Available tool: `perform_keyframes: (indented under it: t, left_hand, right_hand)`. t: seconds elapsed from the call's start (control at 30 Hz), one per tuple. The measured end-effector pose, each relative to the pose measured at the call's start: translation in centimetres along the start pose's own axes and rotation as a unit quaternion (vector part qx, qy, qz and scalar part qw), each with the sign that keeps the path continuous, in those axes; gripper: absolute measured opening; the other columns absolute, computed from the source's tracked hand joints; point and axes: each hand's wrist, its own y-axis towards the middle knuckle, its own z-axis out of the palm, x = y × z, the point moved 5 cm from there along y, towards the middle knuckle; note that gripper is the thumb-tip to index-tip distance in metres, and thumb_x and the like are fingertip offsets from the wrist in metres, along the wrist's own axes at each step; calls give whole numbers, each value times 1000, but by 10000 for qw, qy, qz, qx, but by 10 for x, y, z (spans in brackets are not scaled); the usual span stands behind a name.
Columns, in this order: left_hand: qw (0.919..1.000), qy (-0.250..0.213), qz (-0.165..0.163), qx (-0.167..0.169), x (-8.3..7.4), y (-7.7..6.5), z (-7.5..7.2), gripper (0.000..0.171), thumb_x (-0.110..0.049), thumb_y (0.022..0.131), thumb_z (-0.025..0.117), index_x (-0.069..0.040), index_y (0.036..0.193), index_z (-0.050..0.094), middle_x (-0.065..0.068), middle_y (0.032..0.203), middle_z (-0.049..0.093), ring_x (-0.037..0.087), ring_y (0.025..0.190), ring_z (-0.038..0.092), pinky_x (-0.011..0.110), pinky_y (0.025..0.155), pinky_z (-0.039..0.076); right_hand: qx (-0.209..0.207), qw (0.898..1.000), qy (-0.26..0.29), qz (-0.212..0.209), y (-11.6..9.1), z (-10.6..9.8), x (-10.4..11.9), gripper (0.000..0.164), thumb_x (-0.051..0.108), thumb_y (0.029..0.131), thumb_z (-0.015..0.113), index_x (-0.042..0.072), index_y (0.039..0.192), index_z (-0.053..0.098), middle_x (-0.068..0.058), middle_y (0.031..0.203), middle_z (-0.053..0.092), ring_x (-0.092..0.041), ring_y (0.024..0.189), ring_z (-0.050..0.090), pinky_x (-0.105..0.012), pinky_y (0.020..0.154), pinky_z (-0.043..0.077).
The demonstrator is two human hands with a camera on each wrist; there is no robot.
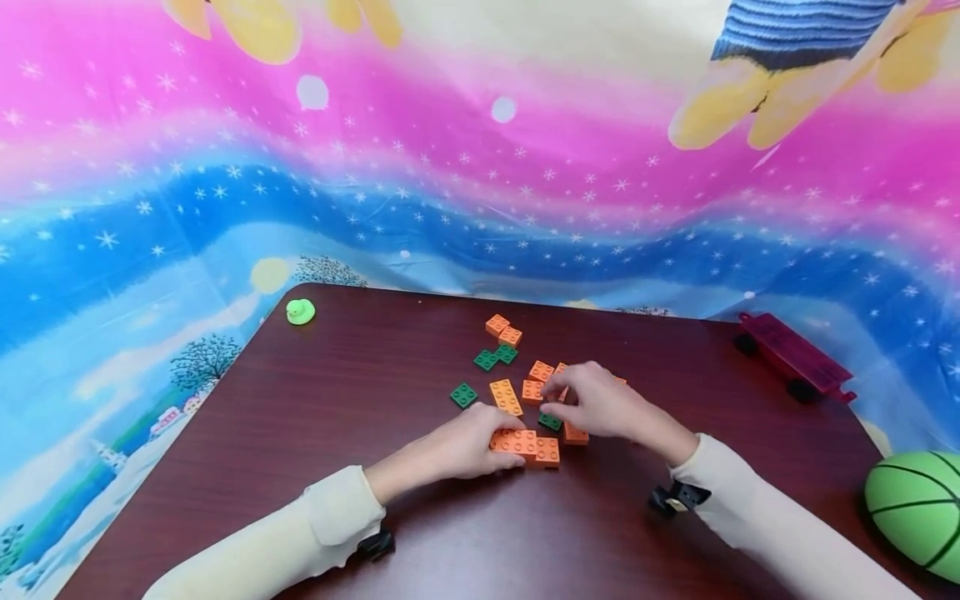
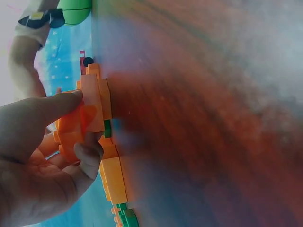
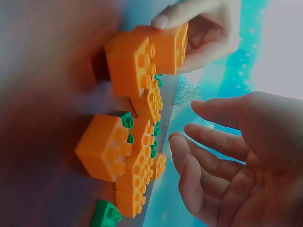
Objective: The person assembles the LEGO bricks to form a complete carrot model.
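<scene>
Pale sleeves [image 1: 255, 537] are crossing the worktop [image 1: 352, 367], the left hand [image 1: 467, 442] clamping its fingers on an orange brick [image 1: 517, 442] while the right hand [image 1: 600, 402], fingers apart, is hovering beside other bricks [image 1: 533, 392], which a low sweep could knock askew

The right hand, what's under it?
In the head view, orange blocks and a green block peek out beneath the right hand; what it fully covers can't be seen.

Bricks [image 1: 506, 397] on table [image 1: 352, 383]; duck [image 1: 301, 312] far left; skateboard [image 1: 797, 353] far right, ball [image 1: 917, 512] before it.
</scene>
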Motion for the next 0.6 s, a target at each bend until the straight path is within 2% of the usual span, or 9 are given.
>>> perform_keyframes:
  t: [0.1,0.23,0.4,0.6]
  left_hand:
    - [10000,-6,-77,38,1,0,-1,32,-27,92,79,-11,119,76,-1,107,76,2,84,59,19,73,48]
    - [9999,-58,-124,64,1,-1,0,33,-27,92,79,-11,120,75,-1,109,76,3,87,60,20,75,48]
    - [9999,-63,-80,77,0,-2,1,33,-27,92,79,-11,121,75,0,115,76,3,93,63,20,78,49]
    - [9999,-70,-75,100,-1,-1,0,33,-26,93,78,-11,122,75,1,116,76,3,89,60,20,76,47]
  right_hand:
    - [-99,9996,-235,75,18,2,1,19,26,93,77,11,106,79,1,93,77,-3,58,55,-21,57,49]
    - [-14,9982,-571,164,36,12,3,18,31,92,78,15,101,79,5,84,73,-5,58,52,-23,52,46]
    - [-52,9952,-898,386,50,21,3,24,43,89,79,19,93,80,9,71,68,-5,57,53,-25,47,43]
    - [-145,9915,-1203,473,61,25,-2,35,55,85,79,21,88,81,10,65,65,-6,54,52,-24,43,38]
